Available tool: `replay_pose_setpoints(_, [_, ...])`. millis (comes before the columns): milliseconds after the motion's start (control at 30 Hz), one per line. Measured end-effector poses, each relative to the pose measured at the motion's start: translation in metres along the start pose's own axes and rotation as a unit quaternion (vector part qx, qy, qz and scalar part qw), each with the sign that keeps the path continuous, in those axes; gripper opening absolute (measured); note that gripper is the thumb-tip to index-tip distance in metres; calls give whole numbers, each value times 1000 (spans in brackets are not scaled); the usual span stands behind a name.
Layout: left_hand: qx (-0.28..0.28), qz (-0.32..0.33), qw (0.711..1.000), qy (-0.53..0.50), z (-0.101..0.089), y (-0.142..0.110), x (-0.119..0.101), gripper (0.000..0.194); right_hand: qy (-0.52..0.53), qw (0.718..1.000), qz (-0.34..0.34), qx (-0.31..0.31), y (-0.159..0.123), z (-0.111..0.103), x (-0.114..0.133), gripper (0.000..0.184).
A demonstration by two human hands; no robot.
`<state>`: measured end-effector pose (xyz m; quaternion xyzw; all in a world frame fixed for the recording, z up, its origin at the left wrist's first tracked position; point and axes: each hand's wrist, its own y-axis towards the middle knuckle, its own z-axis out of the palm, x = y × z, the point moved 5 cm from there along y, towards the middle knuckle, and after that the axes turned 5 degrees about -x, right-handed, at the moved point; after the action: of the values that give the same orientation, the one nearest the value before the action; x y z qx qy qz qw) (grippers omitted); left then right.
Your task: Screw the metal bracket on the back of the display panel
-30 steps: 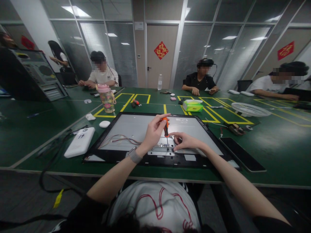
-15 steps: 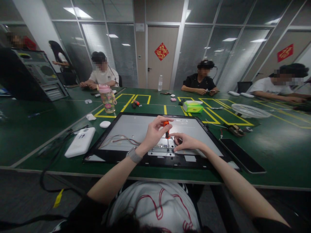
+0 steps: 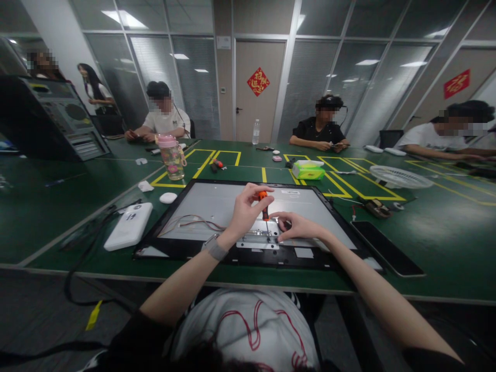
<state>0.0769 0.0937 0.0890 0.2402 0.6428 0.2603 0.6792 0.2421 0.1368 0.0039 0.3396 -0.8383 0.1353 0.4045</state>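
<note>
My left hand (image 3: 248,206) is closed around an orange and black screwdriver (image 3: 265,207), which stands nearly upright. Its thin shaft runs down to a metal bracket (image 3: 257,246) near the front edge of a flat display panel (image 3: 209,199) with a black frame. Beside the shaft, my right hand (image 3: 296,227) rests low on the panel with thumb and index finger apart. The index fingertip is close to the base of the screwdriver handle, and the thumb tip is at the bracket. Whether the fingertips press on either one I cannot tell. Thin wires (image 3: 201,221) lie across the panel's left part.
Left of the panel are a white power bank (image 3: 129,227) and a pink-lidded bottle (image 3: 171,160). On the right lies a black phone (image 3: 387,249). A green tissue pack (image 3: 308,170) is behind the panel. Several people sit or stand around the green table (image 3: 457,243).
The screwdriver and my left hand have shifted very slightly left and up. My right hand stays nearly where it was. People at the far left have changed posture.
</note>
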Motion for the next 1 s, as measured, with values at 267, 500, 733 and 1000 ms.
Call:
replay_pose_setpoints(267, [38,-25,995,-86,3,-1,3,25,3,1000,5,-1,0,0,0,75])
replay_pose_setpoints(500, [12,1,1000,-4,0,0,0,20,7,1000,1,2,0,0,1,76])
replay_pose_setpoints(733, [5,8,1000,4,-2,0,-3,17,15,1000,4,2,0,0,2,75])
replay_pose_setpoints(1000, [30,-23,998,-54,1,1,0,23,9,1000,9,3,-1,-1,4,76])
